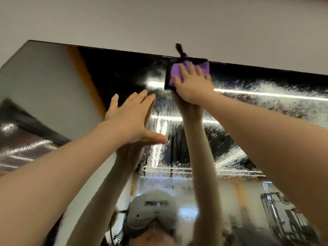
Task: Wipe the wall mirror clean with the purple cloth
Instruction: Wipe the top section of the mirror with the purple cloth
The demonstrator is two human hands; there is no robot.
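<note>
Right hand lies flat w/ fingers spread, pressing the purple cloth against the wall mirror at its top edge, probably to spread pressure over the fold. Left hand is also spread, palm on the glass just below-left, likely a brace. Spray droplets cover the glass to the right and below, so there's room to sweep that way; the wall blocks going up.
</note>
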